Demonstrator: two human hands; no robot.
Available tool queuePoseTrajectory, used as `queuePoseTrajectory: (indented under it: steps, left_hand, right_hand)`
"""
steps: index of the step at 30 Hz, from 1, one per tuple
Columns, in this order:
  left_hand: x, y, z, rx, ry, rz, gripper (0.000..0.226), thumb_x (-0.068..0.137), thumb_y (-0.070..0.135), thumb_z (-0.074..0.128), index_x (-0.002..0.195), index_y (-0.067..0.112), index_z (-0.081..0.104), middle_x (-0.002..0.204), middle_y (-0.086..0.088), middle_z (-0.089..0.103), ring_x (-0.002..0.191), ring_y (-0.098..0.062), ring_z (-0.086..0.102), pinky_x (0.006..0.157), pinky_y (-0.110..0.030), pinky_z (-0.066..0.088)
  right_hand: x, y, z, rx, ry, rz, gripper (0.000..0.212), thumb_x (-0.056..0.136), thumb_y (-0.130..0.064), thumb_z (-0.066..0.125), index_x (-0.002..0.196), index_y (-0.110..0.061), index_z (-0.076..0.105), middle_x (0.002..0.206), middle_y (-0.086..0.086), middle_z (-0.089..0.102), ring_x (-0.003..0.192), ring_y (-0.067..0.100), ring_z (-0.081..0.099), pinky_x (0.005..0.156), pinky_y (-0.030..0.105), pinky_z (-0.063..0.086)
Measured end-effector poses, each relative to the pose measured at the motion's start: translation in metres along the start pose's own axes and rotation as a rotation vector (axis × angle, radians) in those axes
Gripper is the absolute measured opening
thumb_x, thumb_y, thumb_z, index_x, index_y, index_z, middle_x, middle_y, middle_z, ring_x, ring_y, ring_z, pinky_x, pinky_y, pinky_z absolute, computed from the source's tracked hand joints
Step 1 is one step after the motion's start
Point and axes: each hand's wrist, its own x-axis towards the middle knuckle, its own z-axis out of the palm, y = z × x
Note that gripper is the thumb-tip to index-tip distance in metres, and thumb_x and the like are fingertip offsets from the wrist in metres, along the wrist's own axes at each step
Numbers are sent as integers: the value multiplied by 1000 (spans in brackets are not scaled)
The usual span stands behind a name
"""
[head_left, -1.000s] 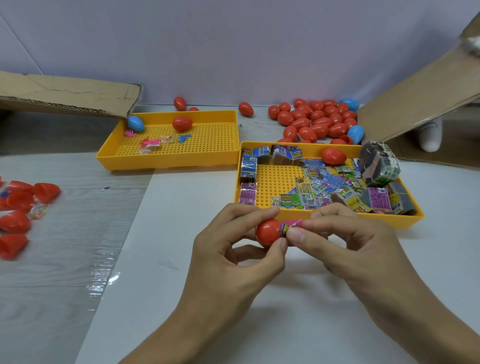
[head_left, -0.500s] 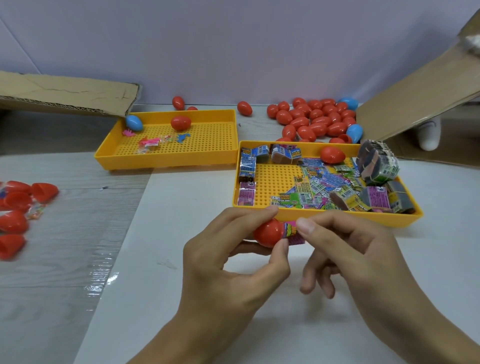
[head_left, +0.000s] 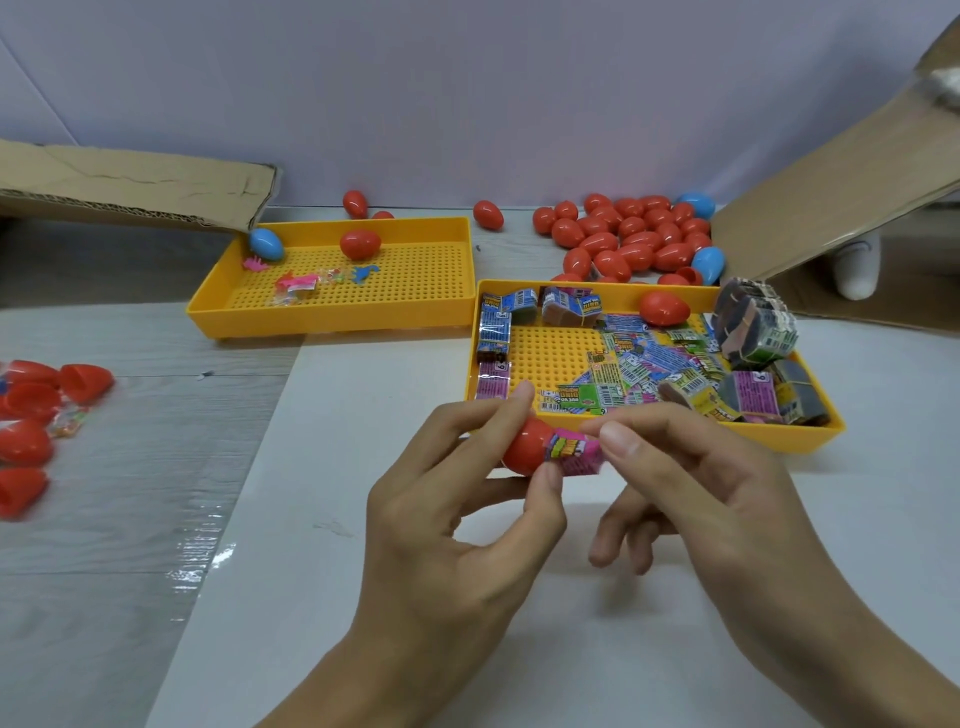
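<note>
Red plastic egg (head_left: 525, 448) held in my left hand (head_left: 457, 519), just above the white table (head_left: 363, 597) and right in front of the near yellow tray (head_left: 815, 439). My left thumb presses the egg from below and my forefinger curls over its top, so the hand grips it firmly. A folded pink paper (head_left: 574, 453) with bright print sticks out of the egg on its right side. My right hand (head_left: 701, 493) pinches this paper between thumb and forefinger, while its other 3 fingers hang loosely curled underneath, clear of the egg.

Compared with 1 second ago, those lower fingers have dropped away from the paper, and more of the paper now shows beside the egg. Both hands sit in nearly the same spot as half a second ago.

The near tray holds many small printed papers, several bundles of them and 1 red egg (head_left: 664, 307). A second yellow tray (head_left: 332, 322), further back on the left, holds 1 red egg (head_left: 360, 244), 1 blue egg (head_left: 266, 244) and a few tiny toys. A heap of red eggs (head_left: 628, 244) lies behind the trays. Red egg halves (head_left: 31, 415) lie far to my left.
</note>
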Motion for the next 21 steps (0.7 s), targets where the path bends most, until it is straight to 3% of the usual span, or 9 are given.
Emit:
queuePoseTrajectory:
  steps: [2, 6, 11, 15, 18, 21]
  left_hand:
    - [0, 0, 0, -58, 0, -55, 48, 84, 8, 70, 130, 15, 59, 108, -7, 63, 96, -15, 70, 73, -21, 59]
    - [1, 1, -2, -166, -4, -159, 40, 86, 27, 65, 126, 28, 63, 107, 2, 65, 95, -26, 71, 72, -25, 60]
    - [1, -1, -1, -199, -27, -172, 39, 85, 25, 67, 124, 29, 66, 106, 2, 65, 94, -27, 71, 72, -25, 60]
    - [-1, -2, 0, -188, -70, -151, 38, 85, 22, 68, 122, 28, 70, 103, 1, 64, 91, -28, 71, 71, -24, 60]
    - [0, -3, -2, -197, -92, -140, 36, 85, 22, 69, 120, 27, 69, 103, 0, 64, 89, -28, 71, 70, -29, 61]
    - [1, -3, -3, -242, -119, -170, 36, 82, 21, 72, 118, 27, 71, 105, 0, 65, 89, -28, 72, 70, -30, 61]
  right_hand:
    - [0, 0, -1, -8, 4, -14, 29, 76, -47, 66, 94, -25, 74, 69, -7, 70, 50, 27, 67, 43, 24, 48]
    - [1, 0, -4, -47, 12, -45, 15, 81, -30, 71, 95, -27, 76, 70, 1, 73, 51, 23, 68, 42, 23, 47]
    - [3, 1, -6, -59, 42, -56, 19, 74, -31, 71, 91, -25, 77, 66, 7, 71, 48, 19, 65, 38, 22, 41]
    - [3, 0, -8, -73, 24, -67, 22, 76, -20, 79, 94, -32, 77, 77, 1, 73, 49, 17, 65, 40, 19, 42]
    - [4, -4, -8, -89, -9, -108, 15, 75, -26, 75, 89, -30, 79, 70, -2, 72, 50, 13, 64, 45, 13, 43]
    - [5, -6, -12, -77, -45, -84, 20, 70, -39, 72, 84, -26, 79, 63, 6, 68, 48, 12, 61, 40, 20, 41]
